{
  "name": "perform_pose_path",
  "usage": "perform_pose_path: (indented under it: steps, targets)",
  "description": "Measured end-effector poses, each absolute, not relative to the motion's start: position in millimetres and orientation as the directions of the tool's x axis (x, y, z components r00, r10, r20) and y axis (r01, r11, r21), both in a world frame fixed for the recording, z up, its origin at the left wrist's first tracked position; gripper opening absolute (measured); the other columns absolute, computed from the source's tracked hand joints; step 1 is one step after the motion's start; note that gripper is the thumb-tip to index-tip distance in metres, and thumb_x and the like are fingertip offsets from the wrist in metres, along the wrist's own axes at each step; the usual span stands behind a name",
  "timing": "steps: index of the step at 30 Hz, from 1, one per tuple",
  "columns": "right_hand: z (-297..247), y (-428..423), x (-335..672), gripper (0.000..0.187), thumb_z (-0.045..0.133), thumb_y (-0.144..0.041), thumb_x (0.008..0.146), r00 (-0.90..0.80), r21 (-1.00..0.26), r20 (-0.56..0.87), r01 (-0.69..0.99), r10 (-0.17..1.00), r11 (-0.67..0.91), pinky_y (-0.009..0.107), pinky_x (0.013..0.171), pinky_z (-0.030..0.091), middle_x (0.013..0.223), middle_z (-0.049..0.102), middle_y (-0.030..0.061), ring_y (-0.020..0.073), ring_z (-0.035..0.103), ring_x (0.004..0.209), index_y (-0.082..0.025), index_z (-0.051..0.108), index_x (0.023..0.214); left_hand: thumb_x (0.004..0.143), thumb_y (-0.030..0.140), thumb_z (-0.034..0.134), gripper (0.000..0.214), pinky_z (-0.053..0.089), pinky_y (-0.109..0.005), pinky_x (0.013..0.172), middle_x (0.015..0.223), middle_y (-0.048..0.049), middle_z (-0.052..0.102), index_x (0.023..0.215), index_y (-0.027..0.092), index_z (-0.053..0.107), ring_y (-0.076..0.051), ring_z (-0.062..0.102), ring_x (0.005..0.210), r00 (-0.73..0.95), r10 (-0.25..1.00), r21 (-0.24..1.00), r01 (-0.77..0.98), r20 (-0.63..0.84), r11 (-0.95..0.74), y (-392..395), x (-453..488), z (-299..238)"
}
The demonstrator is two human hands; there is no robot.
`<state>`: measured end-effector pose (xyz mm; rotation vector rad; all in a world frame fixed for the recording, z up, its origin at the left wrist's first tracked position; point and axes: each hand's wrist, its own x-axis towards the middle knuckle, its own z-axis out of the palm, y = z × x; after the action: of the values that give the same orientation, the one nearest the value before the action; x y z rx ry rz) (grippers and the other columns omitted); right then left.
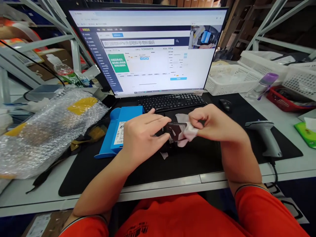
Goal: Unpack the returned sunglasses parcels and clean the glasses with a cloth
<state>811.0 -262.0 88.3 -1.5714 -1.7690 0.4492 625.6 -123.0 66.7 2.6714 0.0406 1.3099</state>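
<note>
While pinching one end of a dark, flat, glossy item [174,129] between thumb and fingers of the left hand [144,133], holds a bunched pale cloth [189,132] against the opposite end with the right hand [209,123]. Has both hands near each other over the black mat [202,156], each clamped on its own thing, the item between. Counting from that item, with twelve toward the monitor [153,62], grips only its nine-o'clock edge, probably to leave the rest bare for the cloth. Has a torn white scrap [164,155] just beside at seven o'clock. Finds a blue box [130,113] between nine and ten, perhaps set aside within reach, and the keyboard [170,102] at twelve, likely pushed back for working room. Farther out on the bench [295,167], has a bubble-wrapped package [46,135] at nine, the mouse [225,105] at two and a handheld scanner [268,135] at three, seemingly parked handle-near for easy grasping.
</note>
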Motion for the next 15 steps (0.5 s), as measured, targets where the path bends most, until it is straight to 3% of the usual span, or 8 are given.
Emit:
perform_pose_path:
  steps: [2,4,7,10,15]
  targets:
    - [83.3,-254.8,787.0,0.034,0.058,-0.008,0.073,0.062,-0.533,0.407,0.827,0.912,0.181,0.027,0.056,0.019,0.056,0.033,-0.0066,0.0092,0.027,0.057,-0.021,0.03,0.06,0.079,0.015,0.064,0.016,0.061,-0.04,0.099,0.087,-0.0023,0.079,0.089,0.02,0.075,-0.019,0.075,0.077,0.627,0.059,0.109,-0.042,0.777,-0.993,-123.6,628.8,61.8]
    - [80.5,-249.5,775.7,0.032,0.057,-0.007,0.072,0.092,-0.469,0.473,0.868,0.876,0.162,0.029,0.057,0.016,0.057,0.031,-0.0065,0.0096,0.024,0.057,-0.02,0.03,0.06,0.081,0.017,0.064,0.013,0.06,-0.041,0.099,0.087,-0.0031,0.079,0.088,0.019,0.075,-0.018,0.075,0.076,0.639,0.032,0.089,-0.058,0.769,-0.994,-124.3,631.3,58.3]
    - [83.4,-251.3,792.3,0.033,0.057,-0.006,0.072,0.023,-0.623,0.38,0.745,0.925,0.238,0.026,0.056,0.019,0.057,0.032,-0.007,0.0081,0.026,0.056,-0.02,0.029,0.06,0.079,0.016,0.067,0.013,0.059,-0.041,0.101,0.088,-0.0018,0.079,0.089,0.02,0.075,-0.018,0.076,0.077,0.638,0.058,0.143,-0.082,0.768,-0.986,-124.9,631.1,58.7]
    - [88.4,-261.1,826.5,0.041,0.068,-0.012,0.073,-0.049,-0.805,0.252,0.543,0.967,0.237,0.023,0.055,0.027,0.057,0.038,-0.0065,0.0077,0.035,0.056,-0.021,0.03,0.058,0.077,0.014,0.067,0.018,0.06,-0.041,0.101,0.089,0.0005,0.08,0.091,0.022,0.075,-0.017,0.076,0.079,0.613,0.126,0.212,-0.069,0.78,-0.975,-124.4,628.4,63.3]
    - [83.3,-260.0,846.4,0.051,0.08,-0.025,0.073,0.139,-0.903,0.295,0.363,0.945,0.228,0.026,0.056,0.039,0.059,0.052,-0.0025,0.0137,0.053,0.06,-0.022,0.032,0.057,0.074,0.011,0.065,0.019,0.062,-0.037,0.095,0.085,0.0009,0.079,0.088,0.02,0.075,-0.018,0.076,0.079,0.551,0.204,0.274,-0.046,0.809,-0.961,-121.4,629.2,65.7]
